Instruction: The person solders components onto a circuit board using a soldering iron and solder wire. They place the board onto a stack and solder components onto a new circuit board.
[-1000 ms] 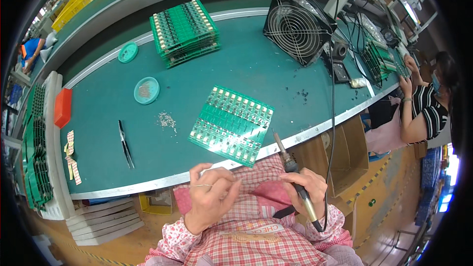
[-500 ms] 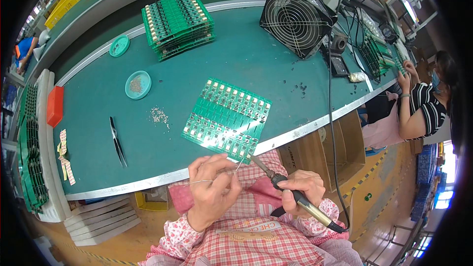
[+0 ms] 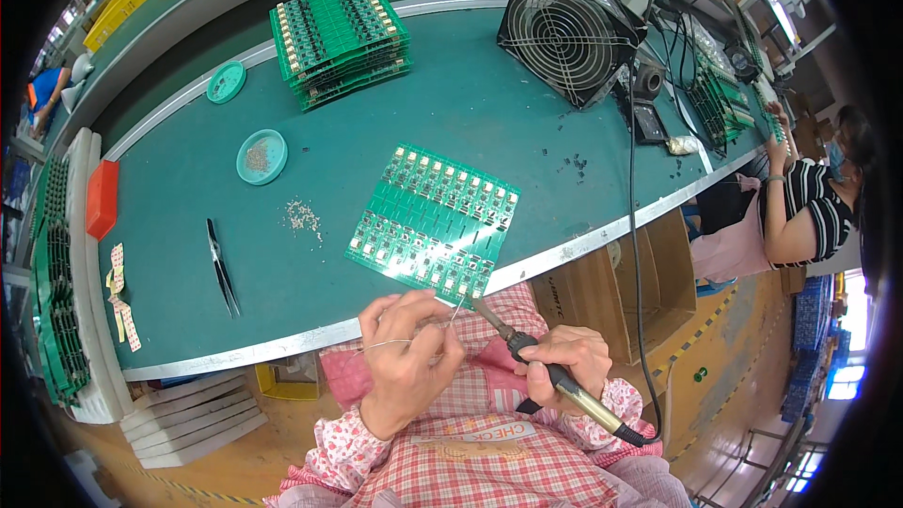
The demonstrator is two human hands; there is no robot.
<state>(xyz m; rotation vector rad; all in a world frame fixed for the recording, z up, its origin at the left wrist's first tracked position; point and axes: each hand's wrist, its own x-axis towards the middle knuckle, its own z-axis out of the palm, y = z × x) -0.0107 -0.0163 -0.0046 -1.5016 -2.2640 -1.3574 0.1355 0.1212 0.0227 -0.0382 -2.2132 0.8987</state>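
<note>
A green circuit board with rows of small parts lies on the green bench mat, its near corner at the bench edge. My left hand pinches a thin strand of solder wire, whose end reaches that corner. Wrapped round a soldering iron, my right hand holds it slanted up and left. The iron's tip is at the same corner, close to the wire end; whether the two touch I cannot tell. To the left lie black-and-silver tweezers and a scatter of tiny pale parts.
Stacked circuit boards stand at the back, with a black fan to their right. Two small round dishes and an orange-red box are at left. The iron's cord crosses the bench edge. Another person works at far right.
My right hand and the iron have shifted slightly left. My left hand stays almost in place, still pinching the wire. The person at right has moved their hands a little.
</note>
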